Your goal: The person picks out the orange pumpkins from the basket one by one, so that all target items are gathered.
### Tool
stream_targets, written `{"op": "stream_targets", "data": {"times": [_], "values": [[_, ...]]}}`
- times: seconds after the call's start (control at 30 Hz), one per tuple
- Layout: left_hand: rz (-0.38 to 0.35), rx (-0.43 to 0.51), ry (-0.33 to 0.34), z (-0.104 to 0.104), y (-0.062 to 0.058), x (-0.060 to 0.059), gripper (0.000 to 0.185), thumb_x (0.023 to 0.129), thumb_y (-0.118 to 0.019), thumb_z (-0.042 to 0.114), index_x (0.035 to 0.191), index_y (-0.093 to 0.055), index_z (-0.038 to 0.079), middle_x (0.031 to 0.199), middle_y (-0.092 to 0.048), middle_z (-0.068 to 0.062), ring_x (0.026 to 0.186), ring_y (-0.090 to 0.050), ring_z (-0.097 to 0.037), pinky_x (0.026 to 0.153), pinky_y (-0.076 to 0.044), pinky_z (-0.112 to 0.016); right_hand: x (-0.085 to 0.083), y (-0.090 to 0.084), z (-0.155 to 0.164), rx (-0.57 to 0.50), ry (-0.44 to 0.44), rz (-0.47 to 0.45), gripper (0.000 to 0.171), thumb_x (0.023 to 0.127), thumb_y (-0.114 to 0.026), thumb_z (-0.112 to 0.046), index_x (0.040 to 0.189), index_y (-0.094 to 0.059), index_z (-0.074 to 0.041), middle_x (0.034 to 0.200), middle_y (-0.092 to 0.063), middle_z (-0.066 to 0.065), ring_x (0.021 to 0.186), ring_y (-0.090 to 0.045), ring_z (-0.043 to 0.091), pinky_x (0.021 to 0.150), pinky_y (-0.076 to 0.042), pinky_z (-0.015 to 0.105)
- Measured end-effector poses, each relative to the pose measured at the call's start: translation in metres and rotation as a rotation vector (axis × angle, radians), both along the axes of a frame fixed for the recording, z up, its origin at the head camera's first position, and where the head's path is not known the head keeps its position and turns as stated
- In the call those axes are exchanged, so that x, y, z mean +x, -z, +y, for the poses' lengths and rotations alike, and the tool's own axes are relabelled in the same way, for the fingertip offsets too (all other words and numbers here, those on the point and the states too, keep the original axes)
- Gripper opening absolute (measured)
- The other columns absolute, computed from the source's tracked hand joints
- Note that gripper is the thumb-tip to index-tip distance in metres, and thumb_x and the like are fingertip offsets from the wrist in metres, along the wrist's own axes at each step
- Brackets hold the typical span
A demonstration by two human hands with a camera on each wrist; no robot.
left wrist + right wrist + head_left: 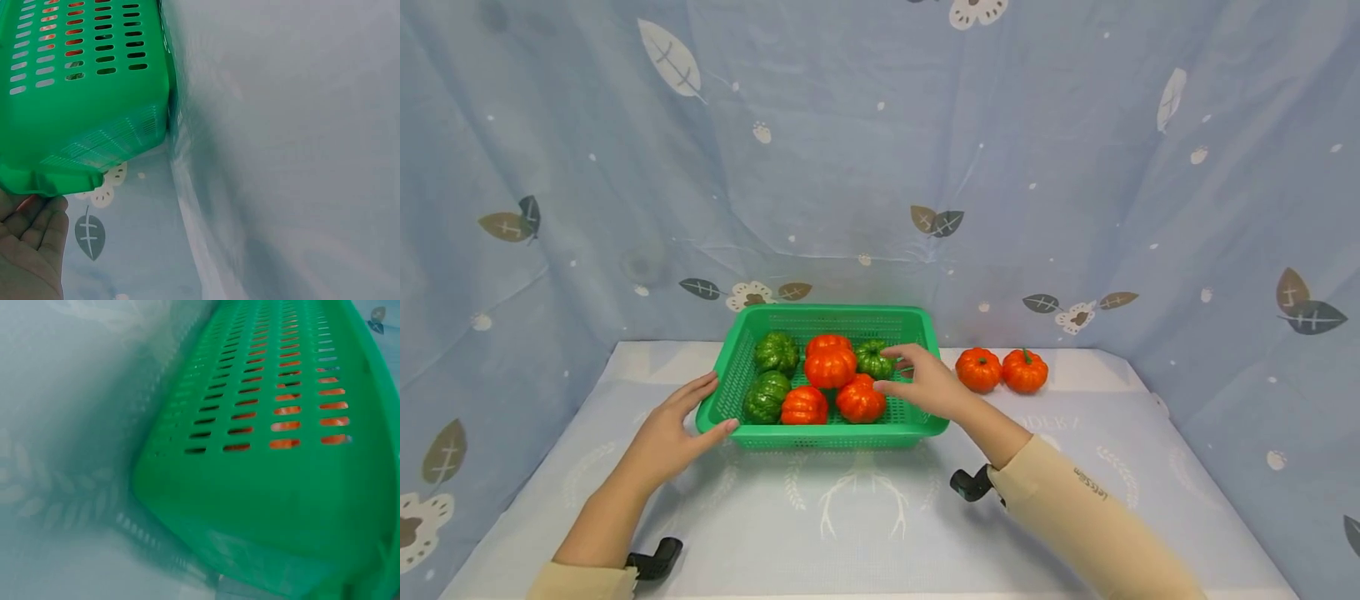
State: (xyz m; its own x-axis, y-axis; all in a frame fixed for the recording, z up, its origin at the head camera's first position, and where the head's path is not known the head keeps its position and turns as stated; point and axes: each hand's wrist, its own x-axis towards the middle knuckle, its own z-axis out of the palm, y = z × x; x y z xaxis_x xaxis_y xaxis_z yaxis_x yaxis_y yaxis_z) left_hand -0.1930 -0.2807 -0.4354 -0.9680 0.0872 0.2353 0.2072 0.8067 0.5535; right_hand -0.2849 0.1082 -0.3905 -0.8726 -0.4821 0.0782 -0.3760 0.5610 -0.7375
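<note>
On the table [760,533], the basket [842,432] of pumpkins [831,367] is touched by the straight-fingered left hand [664,435], presumably for steadying, while the right hand [931,387], fingers parted and empty, is held over it.

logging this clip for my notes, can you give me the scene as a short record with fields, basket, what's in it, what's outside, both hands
basket: green, on the table
inside: three green pumpkins and several orange pumpkins, overlapping, so exact orange count unclear
outside: two more orange pumpkins, side by side, right of the basket
left hand: at the basket's left rim, thumb at the front corner
right hand: over the basket's right side, fingers near a green pumpkin, contact unclear
</note>
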Motion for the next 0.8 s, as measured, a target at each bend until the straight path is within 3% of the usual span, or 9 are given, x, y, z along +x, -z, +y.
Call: {"op": "stream_targets", "data": {"times": [0.2, 0.5, 0.8], "values": [[0.005, -0.002, 0.001, 0.001, -0.001, 0.000, 0.085, 0.091, -0.072, 0.047, 0.153, -0.039, 0.000, 0.161, -0.031, -0.016, 0.139, -0.034, -0.051, 0.103, -0.033, -0.073, -0.010, 0.007, -0.017, 0.051, -0.031, -0.057, 0.066, 0.090, -0.075, -0.040, 0.144, -0.053, -0.010, 0.142, -0.053, 0.009, 0.123, -0.055, 0.033, 0.095, -0.052, 0.044], [0.020, -0.014, 0.007, 0.002, 0.001, 0.001, 0.085, 0.091, -0.071, 0.049, 0.152, -0.039, 0.000, 0.160, -0.032, -0.017, 0.138, -0.035, -0.051, 0.103, -0.033, -0.073, -0.026, 0.027, -0.033, 0.180, -0.061, -0.087, 0.072, 0.088, -0.078, -0.040, 0.145, -0.051, -0.005, 0.144, -0.054, 0.011, 0.125, -0.054, 0.030, 0.102, -0.049, 0.043], [0.012, -0.010, -0.001, 0.000, 0.000, 0.001, 0.084, 0.091, -0.071, 0.048, 0.153, -0.039, 0.002, 0.161, -0.031, -0.016, 0.138, -0.035, -0.051, 0.102, -0.033, -0.074, -0.032, 0.034, -0.038, 0.196, -0.073, -0.123, 0.075, 0.085, -0.081, -0.037, 0.145, -0.050, -0.004, 0.140, -0.055, 0.014, 0.124, -0.055, 0.028, 0.100, -0.050, 0.041]]}}
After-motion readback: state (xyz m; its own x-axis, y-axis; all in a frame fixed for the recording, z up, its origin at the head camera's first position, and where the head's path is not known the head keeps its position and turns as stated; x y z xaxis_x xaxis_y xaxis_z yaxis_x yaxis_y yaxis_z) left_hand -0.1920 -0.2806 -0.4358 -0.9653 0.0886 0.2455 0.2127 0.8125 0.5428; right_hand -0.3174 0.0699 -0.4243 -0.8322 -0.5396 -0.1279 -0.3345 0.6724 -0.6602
